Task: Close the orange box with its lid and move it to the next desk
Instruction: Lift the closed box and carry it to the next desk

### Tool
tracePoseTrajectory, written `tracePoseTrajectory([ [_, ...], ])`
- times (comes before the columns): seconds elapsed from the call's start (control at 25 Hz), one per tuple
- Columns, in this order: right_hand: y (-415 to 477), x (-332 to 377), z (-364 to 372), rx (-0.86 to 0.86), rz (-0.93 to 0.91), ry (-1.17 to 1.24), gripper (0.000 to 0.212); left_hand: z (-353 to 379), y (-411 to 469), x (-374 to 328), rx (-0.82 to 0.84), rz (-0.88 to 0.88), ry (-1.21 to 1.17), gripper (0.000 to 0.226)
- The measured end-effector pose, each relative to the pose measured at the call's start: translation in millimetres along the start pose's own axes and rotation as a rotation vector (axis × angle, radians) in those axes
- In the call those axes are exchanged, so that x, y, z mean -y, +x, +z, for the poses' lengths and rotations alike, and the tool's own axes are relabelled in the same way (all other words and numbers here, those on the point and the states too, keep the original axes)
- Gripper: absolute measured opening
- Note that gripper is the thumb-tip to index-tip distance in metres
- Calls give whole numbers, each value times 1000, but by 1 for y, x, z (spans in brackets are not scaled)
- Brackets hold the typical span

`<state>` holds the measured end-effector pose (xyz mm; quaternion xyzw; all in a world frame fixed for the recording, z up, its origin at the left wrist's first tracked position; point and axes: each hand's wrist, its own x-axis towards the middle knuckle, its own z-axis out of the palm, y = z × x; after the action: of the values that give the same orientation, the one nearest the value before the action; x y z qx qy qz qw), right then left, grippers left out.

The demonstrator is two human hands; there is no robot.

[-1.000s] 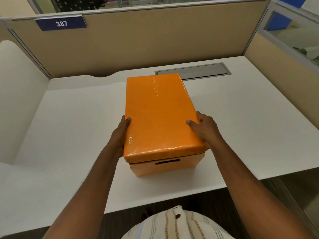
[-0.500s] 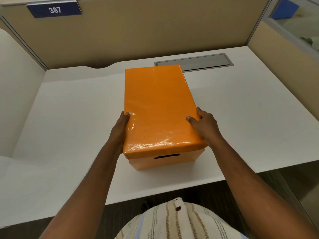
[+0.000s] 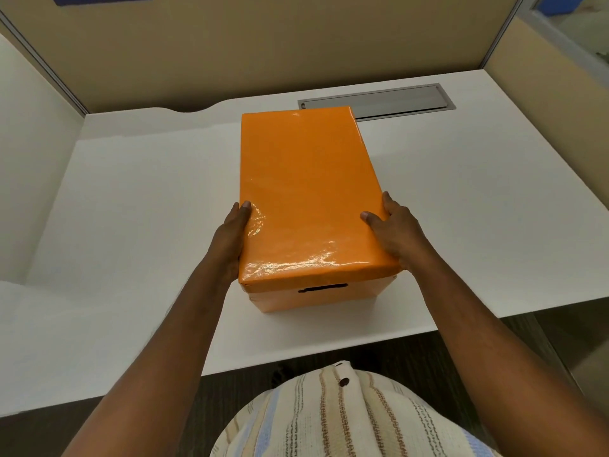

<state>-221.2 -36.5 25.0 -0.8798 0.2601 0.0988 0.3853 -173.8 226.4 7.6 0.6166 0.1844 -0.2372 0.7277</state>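
The orange box (image 3: pixel 324 295) stands on the white desk (image 3: pixel 138 199) near its front edge, with a dark handle slot in its near face. Its glossy orange lid (image 3: pixel 306 192) lies flat on top and covers it. My left hand (image 3: pixel 230 239) grips the lid's left edge near the front corner, thumb on top. My right hand (image 3: pixel 397 234) grips the right edge the same way. The fingers of both hands are hidden down the sides.
A grey cable tray cover (image 3: pixel 379 102) is set into the desk behind the box. Beige partition walls (image 3: pixel 263 44) close the back and right sides, and a white panel (image 3: pixel 29 153) stands at the left. The desk's front edge runs just below the box.
The view has tilted down and come closer, so the box looks larger. Both hands keep the same hold on the lid's sides.
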Motion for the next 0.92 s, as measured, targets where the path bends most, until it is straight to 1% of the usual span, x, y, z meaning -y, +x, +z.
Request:
tracePoseTrajectory([
  [0.04,0,-2,-1,19,0,2,74,1,-2,2,-43,14,11,53],
  [0.08,0,-4,-1,32,-1,14,76,1,-5,5,-92,47,60,57],
  [0.16,-5,-11,-1,15,-39,39,80,-3,-12,15,-186,171,248,67],
  [0.2,-10,-16,0,-23,-90,26,82,-7,-17,21,-190,248,322,67],
  [0.24,-16,-21,1,-66,-155,-7,82,-11,-23,27,-152,307,371,66],
  [0.32,-26,-32,8,-115,-248,-67,82,-20,-32,39,-28,332,402,68],
  [0.4,-31,-40,14,-102,-199,-14,82,-24,-40,49,45,318,379,78],
  [0.48,-34,-44,18,-65,-89,84,80,-22,-45,54,63,283,314,91],
  [0.52,-35,-44,20,-46,-56,124,77,-20,-47,57,58,256,283,91],
  [0.56,-35,-45,20,-33,-36,174,73,-18,-48,59,45,217,259,86],
  [0.64,-33,-44,19,-5,22,298,66,-13,-51,60,17,65,223,71],
  [0.72,-31,-45,18,27,78,392,63,-10,-54,61,-5,-76,175,70],
  [0.84,-30,-47,21,47,92,441,63,-7,-56,61,-50,-90,165,75],
  [0.92,-33,-49,27,41,74,435,62,-6,-58,62,-75,-70,221,75],
])
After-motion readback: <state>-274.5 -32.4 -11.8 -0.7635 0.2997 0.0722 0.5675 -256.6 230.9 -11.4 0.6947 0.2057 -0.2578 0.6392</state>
